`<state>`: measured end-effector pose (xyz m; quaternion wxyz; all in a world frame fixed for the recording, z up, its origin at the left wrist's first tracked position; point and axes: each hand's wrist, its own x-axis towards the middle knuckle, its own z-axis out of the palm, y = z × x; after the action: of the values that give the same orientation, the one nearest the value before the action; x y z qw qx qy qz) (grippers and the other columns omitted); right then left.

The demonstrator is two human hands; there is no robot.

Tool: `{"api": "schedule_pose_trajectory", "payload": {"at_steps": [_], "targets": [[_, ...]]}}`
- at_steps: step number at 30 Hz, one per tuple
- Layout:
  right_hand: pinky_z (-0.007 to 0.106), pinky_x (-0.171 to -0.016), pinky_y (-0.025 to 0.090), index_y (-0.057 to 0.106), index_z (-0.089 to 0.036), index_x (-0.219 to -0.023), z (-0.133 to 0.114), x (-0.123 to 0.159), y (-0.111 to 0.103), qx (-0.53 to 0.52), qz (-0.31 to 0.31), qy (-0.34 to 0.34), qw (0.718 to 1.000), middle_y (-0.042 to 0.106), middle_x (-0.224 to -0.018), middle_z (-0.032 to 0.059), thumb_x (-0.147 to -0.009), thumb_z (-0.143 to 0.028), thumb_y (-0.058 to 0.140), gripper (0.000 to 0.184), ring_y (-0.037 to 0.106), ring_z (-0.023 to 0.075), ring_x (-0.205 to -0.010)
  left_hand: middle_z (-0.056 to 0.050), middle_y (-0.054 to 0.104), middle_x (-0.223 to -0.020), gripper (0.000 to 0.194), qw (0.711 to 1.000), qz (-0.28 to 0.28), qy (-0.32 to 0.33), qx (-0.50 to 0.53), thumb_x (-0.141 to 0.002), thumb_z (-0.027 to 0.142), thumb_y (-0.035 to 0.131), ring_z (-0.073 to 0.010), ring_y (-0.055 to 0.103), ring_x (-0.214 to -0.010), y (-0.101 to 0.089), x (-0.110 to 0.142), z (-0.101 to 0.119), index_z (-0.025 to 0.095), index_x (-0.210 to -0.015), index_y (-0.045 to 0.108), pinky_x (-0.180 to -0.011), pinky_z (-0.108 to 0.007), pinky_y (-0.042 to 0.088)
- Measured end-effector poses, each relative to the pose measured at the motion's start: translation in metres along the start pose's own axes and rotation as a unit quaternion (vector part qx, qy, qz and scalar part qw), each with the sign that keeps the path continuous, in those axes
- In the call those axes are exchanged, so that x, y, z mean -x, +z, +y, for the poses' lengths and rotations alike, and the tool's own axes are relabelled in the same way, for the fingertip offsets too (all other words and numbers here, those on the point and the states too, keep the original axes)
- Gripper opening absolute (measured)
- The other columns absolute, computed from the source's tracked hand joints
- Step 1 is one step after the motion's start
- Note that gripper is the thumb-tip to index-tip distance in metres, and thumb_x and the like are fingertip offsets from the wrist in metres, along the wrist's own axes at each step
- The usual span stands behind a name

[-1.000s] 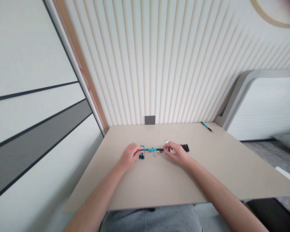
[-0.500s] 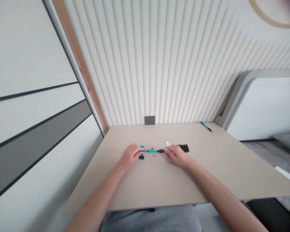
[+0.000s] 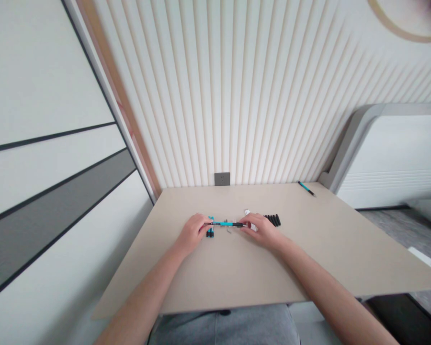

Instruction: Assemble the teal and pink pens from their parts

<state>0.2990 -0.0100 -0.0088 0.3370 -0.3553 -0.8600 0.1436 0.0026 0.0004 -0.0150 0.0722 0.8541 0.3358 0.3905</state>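
A blue and black mechanical pencil (image 3: 226,224) lies level between my two hands, above the table. My left hand (image 3: 194,232) pinches its left end. At the other end, the fingers of my right hand (image 3: 260,229) close around the black grip near the pointed metal tip. Beside my left fingers lie blue and black pencil barrels (image 3: 210,234), partly covered by that hand. Small metallic parts (image 3: 229,230) are scattered behind and below the held pencil. Several black grips (image 3: 273,220) lie in a row just right of my right hand, and white pieces (image 3: 247,212) lie behind it.
Another blue and black mechanical pencil (image 3: 306,189) rests at the table's back right. The beige table (image 3: 230,273) meets a ribbed wall with a dark socket (image 3: 222,179). A white cabinet (image 3: 57,191) stands on the left, and a bed headboard (image 3: 391,158) on the right.
My right fingers have shifted slightly on the pencil's right end and spread a little, so its tip now shows. The left hand keeps its hold in about the same place.
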Motion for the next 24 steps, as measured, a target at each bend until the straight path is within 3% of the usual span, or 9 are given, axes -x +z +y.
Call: {"api": "schedule_pose_trajectory", "payload": {"at_steps": [24], "targets": [[0.034, -0.079, 0.045, 0.071, -0.021, -0.090, 0.010, 0.000, 0.003, 0.019, 0.016, 0.027, 0.999, 0.072, -0.082, 0.0055, -0.094, -0.045, 0.051, 0.031, 0.064, 0.0195, -0.077, -0.006, 0.070, -0.090, 0.012, 0.995, -0.018, 0.064, -0.077, -0.094, 0.026, 0.055, -0.0189, 0.062, -0.086, -0.004, -0.002, 0.004, 0.020, -0.096, 0.065, -0.083, -0.038, 0.049]]}}
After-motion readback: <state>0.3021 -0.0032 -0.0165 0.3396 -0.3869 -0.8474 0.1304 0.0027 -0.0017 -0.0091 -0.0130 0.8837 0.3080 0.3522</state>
